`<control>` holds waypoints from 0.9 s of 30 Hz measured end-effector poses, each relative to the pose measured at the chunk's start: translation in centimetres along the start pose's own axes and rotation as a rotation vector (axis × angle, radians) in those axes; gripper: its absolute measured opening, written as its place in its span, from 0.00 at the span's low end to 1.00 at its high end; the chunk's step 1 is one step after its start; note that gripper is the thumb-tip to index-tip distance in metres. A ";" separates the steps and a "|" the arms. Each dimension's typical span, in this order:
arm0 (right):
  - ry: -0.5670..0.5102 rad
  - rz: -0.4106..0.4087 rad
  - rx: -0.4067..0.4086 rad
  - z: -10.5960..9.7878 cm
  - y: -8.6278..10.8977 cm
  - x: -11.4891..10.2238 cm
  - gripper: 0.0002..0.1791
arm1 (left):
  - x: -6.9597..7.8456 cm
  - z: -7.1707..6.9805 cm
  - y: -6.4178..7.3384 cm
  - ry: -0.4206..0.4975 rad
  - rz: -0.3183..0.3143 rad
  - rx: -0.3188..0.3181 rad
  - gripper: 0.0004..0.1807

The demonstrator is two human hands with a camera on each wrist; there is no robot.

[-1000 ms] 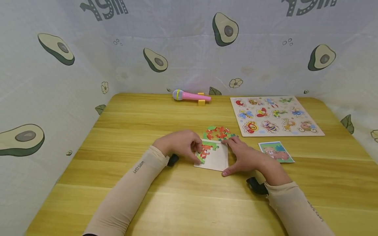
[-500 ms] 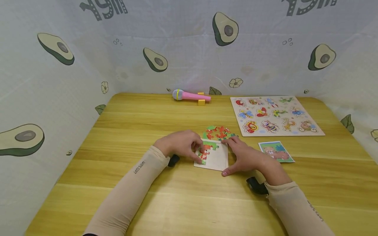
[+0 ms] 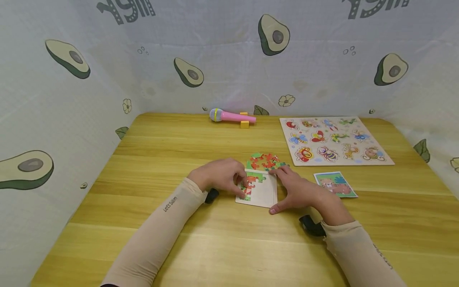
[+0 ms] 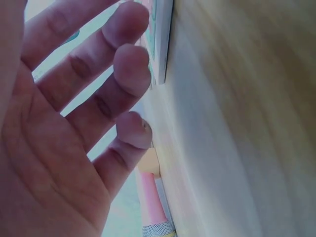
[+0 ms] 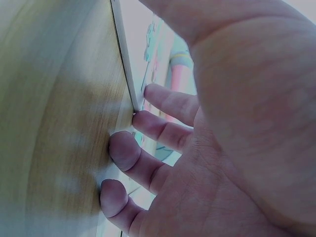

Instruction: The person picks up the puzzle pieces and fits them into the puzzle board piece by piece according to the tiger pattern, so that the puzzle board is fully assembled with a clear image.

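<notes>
A pale square puzzle board [image 3: 264,195] lies on the table, with joined green and orange jigsaw pieces [image 3: 255,176] along its far and left sides. My left hand [image 3: 224,176] is over the left edge, thumb and index finger pinching a puzzle piece [image 3: 247,197] near the lower left corner. The fingertips partly cover that piece. Its other fingers are loosely bent in the left wrist view. My right hand [image 3: 299,189] holds the board's right side, thumb at the near corner and fingers at the far corner. Loose puzzle pieces [image 3: 265,162] lie just beyond the board.
A printed picture card [image 3: 336,184] lies right of my right hand. Farther back sits a wooden insect board [image 3: 335,141]. A pink toy microphone [image 3: 233,116] rests by yellow blocks [image 3: 244,124] near the back edge. Avocado-print cloth [image 3: 229,71] hangs behind the table.
The tilted piece at the board's lower left has turned straight and shifted slightly, lining up with the left column. My left hand has moved only slightly; my right hand stays in place.
</notes>
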State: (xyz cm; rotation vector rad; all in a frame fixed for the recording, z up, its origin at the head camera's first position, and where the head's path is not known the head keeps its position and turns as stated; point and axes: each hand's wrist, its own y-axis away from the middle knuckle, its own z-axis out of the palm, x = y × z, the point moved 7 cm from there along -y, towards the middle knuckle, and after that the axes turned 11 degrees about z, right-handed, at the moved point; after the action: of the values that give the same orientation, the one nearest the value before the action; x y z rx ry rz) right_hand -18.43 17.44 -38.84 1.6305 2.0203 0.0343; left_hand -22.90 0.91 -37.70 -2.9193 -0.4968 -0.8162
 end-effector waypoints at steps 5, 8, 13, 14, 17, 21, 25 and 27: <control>-0.006 -0.019 0.007 -0.1 0.1 -0.1 0.64 | 0.2 -0.1 0.0 -0.063 -0.005 0.005 0.10; -0.009 -0.028 0.007 -0.1 0.2 -0.3 0.63 | 0.6 -0.2 -0.1 -0.116 0.010 0.004 0.12; -0.009 -0.021 0.003 -0.1 0.2 -0.2 0.63 | 1.0 -0.2 -0.2 -0.170 0.025 -0.011 0.12; -0.009 -0.017 0.002 -0.1 0.2 -0.2 0.63 | 1.0 -0.2 -0.2 -0.178 0.022 -0.015 0.12; -0.009 -0.016 0.002 -0.1 0.2 -0.2 0.63 | 0.9 -0.1 -0.2 -0.183 0.017 -0.021 0.13; -0.011 -0.019 0.001 -0.1 0.2 -0.3 0.63 | 0.9 -0.1 -0.2 -0.200 0.018 -0.022 0.12; -0.007 -0.017 -0.002 -0.1 0.2 -0.3 0.63 | 1.3 -0.1 -0.3 -0.249 0.017 -0.030 0.09; -0.007 -0.017 0.000 -0.1 0.2 -0.3 0.63 | 1.5 -0.2 -0.4 -0.268 0.007 -0.031 0.09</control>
State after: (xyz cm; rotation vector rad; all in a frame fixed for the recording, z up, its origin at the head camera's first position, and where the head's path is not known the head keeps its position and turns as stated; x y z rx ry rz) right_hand -18.28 17.25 -38.56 1.6111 2.0285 0.0230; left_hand -21.93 1.65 -36.81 -3.0735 -0.4944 -0.4351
